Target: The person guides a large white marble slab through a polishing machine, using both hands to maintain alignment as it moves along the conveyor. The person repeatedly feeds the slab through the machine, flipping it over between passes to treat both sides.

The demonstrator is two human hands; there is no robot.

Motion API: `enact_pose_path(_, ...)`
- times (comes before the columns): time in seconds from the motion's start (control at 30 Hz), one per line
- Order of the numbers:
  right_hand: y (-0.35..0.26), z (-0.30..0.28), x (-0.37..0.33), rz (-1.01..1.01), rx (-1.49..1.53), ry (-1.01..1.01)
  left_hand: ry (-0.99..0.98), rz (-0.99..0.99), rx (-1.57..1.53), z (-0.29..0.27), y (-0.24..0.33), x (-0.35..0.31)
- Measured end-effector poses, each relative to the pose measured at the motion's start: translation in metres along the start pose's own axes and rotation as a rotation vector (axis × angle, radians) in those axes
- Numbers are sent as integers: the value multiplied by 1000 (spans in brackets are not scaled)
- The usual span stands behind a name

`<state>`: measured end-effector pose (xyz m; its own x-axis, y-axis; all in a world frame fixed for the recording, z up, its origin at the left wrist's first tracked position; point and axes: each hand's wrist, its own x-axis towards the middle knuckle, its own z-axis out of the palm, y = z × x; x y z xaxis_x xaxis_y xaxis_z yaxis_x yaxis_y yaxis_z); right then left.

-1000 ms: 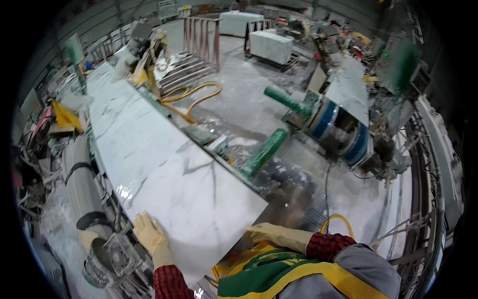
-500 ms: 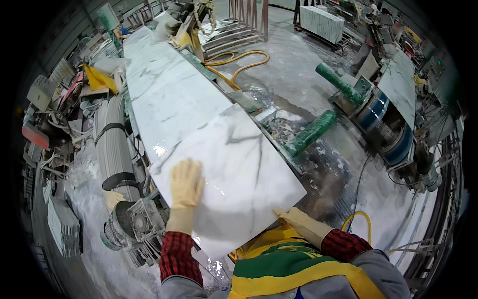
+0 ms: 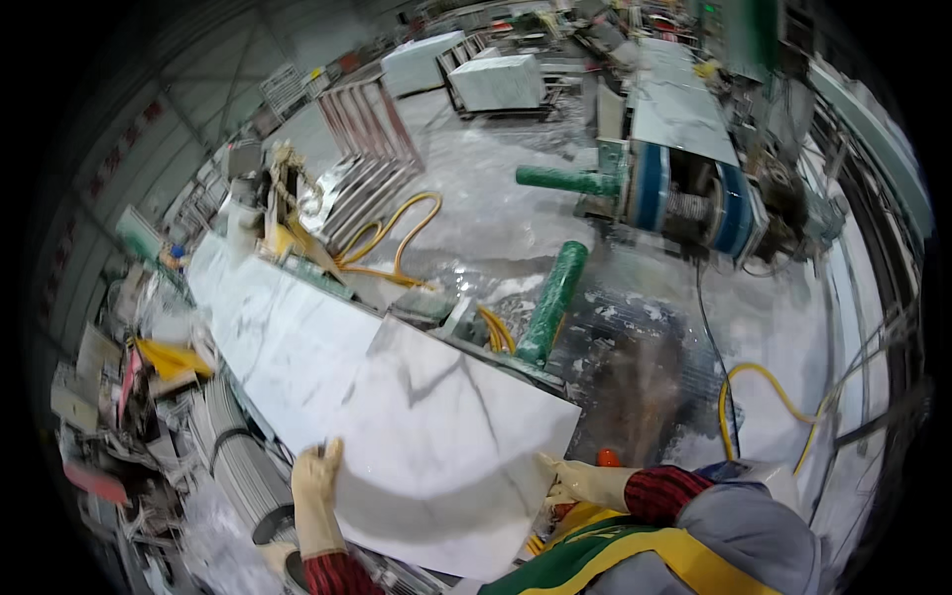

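A white, grey-veined marble slab [image 3: 436, 446] lies tilted across my front, its far end over another long marble slab [image 3: 268, 307] on the line beyond. My left hand [image 3: 314, 496], in a cream glove with a red-and-black checked cuff, is closed on its left edge, the thumb on top; the other fingers are partly hidden. At the near right edge my right hand [image 3: 587, 484], gloved alike, grips the slab with the fingers around the rim. A yellow-and-green apron [image 3: 595, 555] covers my front, just below the right hand.
Right of the slab stand green rollers [image 3: 555, 302] above a wet, dark floor patch. Yellow hoses [image 3: 397, 223] lie beyond and at right. A blue-wheeled conveyor [image 3: 684, 203] stands at the far right. Grey strip bundles [image 3: 238, 456] and clutter line the left side.
My view has swung to the right. My left hand has gone from lying flat on the slab's top to gripping its left edge. The right hand stays at the near right edge.
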<state>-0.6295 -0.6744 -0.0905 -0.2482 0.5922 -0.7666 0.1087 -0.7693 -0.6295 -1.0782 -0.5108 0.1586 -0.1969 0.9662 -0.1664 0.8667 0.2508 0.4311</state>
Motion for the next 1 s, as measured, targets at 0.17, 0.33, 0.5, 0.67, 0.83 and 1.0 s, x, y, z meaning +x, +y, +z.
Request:
enact_pose_path(0.17,32,-16,20,-294,158,-225,267,-31,-160,-2,-31,-91)
enact_pose_path(0.33,3,-45,-51,-194,741,-171,519,62,-411,43,-55,-141)
enact_pose_path(0.5,5,-143,-40,-654,607,-59,498,370,-730,72,-7,-149)
enact_pose_path(0.67,-103,-190,-158,-767,384,283,494,334,-953,127,84,-105)
enact_pose_path(0.83,-138,-313,-208,-924,370,505,324,330,-892,181,230,-69)
enact_pose_path(1.0,-176,-439,-250,-742,390,756,27,195,-1106,271,359,-23)
